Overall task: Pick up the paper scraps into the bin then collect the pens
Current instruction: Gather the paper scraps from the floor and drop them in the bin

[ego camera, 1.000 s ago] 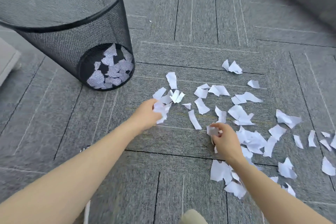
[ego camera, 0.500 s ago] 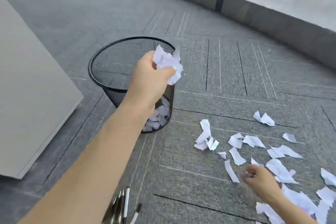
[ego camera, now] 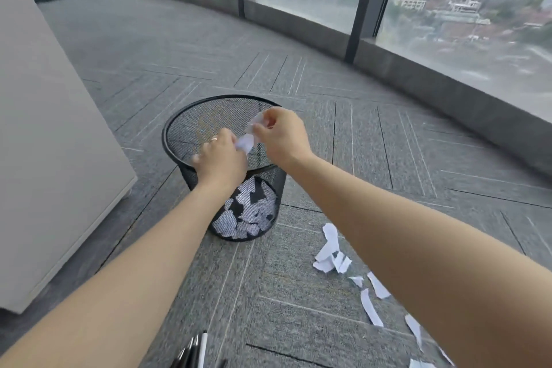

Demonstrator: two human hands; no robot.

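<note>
One mesh bin (ego camera: 215, 116) holds a pile of paper scraps (ego camera: 248, 218); over its rim the right hand (ego camera: 283, 137) pinches one scrap (ego camera: 256, 124); the left hand (ego camera: 221, 161) is too blurred to tell its grip; loose scraps (ego camera: 328, 251) lie right of the bin; pens (ego camera: 194, 352) lie nearer than it.

Over the open mouth of the black mesh bin (ego camera: 209, 116) we see our right grip (ego camera: 283, 136) pinching crumpled paper (ego camera: 246, 143) beside our blurred left grip (ego camera: 221, 158), while loose scraps (ego camera: 328, 254) and pens (ego camera: 195, 349) lie on the grey carpet (ego camera: 268, 293).
</note>
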